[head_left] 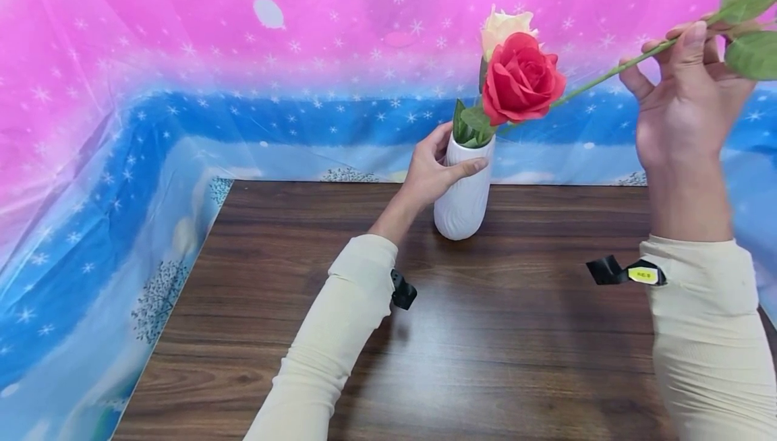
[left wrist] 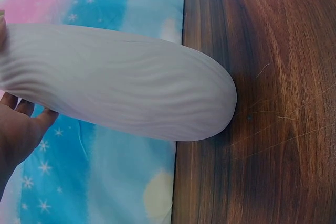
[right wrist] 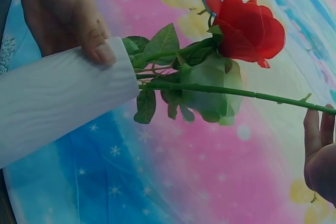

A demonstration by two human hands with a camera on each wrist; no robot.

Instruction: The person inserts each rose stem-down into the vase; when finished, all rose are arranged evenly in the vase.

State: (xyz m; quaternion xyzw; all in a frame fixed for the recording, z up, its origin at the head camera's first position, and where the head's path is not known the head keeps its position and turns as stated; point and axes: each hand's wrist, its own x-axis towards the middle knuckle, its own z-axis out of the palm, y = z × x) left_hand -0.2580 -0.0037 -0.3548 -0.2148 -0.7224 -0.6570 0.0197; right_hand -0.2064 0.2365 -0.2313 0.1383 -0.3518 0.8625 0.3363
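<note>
My left hand grips a white ribbed vase near its mouth, thumb across the front. A red rose and a cream rose stand in it, with green leaves at the rim. Up at the right, my right hand pinches a long green flower stem between thumb and fingers. Slanting down, the stem reaches the vase mouth, as the right wrist view shows; whether its tip is inside I cannot tell. Large leaves grow on it beyond the hand, and its bloom is out of view.
A dark wooden table lies below the hands. Behind it and along its left side hangs a pink and blue cloth with snowflakes. Black straps stick out from both cream sleeves.
</note>
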